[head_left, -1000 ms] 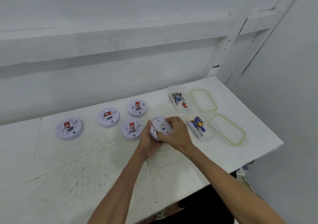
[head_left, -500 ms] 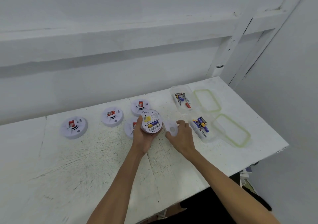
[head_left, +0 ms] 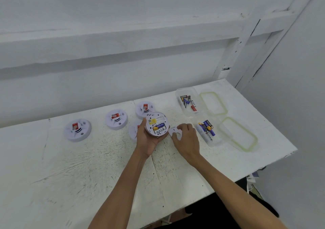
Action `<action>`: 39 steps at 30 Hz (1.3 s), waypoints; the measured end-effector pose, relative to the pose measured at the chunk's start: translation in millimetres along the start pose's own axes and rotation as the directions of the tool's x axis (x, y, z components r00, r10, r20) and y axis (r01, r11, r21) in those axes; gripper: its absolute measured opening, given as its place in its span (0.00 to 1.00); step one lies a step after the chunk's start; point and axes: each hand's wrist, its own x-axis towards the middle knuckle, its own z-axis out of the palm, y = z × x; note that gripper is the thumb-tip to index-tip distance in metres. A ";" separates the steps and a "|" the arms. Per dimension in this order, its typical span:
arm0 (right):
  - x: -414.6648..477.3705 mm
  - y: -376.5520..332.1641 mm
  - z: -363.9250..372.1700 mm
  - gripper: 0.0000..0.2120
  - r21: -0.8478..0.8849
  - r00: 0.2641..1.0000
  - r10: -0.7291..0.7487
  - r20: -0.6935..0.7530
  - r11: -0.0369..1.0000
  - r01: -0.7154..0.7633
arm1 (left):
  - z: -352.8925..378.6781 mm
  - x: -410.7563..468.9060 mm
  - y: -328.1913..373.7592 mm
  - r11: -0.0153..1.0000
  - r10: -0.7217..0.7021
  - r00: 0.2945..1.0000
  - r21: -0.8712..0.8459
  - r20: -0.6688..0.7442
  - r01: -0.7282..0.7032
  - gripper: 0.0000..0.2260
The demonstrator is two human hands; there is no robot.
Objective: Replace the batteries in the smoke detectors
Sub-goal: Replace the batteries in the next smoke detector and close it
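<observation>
The left hand (head_left: 147, 140), just right of the four other detectors (head_left: 77, 130) lying face up on the table (head_left: 88, 176), cups a smoke detector (head_left: 157, 124) from below. Its fingers are wrapped round the rim and its back is turned up. The battery bay lies open with cells (head_left: 159, 128) seated inside. Beside it the right hand (head_left: 186, 139) grips the detached cover (head_left: 175, 132) low against the tabletop. Further right stand two clear tubs of loose batteries, the near tub (head_left: 219, 140) and the far tub (head_left: 179, 92). I'd say this is the opening step, just finished. Next the cover must be let go and the cells prised out while the left hand keeps the unit steady.
</observation>
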 end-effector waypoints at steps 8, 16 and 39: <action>3.4 -30.3 -17.8 0.02 0.326 0.999 -0.039 -0.031 0.944 0.047 | 8.9 -3.0 -6.6 0.999 0.028 0.998 0.041 0.058 -0.031 0.26; 2.6 -31.7 -22.5 0.12 0.362 0.999 -0.053 0.003 0.931 0.048 | 7.8 -4.0 -6.6 0.996 0.003 0.996 0.090 0.090 -0.011 0.28; 17.8 -44.9 -30.8 0.20 0.027 0.984 -0.057 0.169 0.998 0.053 | 23.8 -8.1 -20.1 0.959 0.079 0.983 0.258 0.165 -0.120 0.28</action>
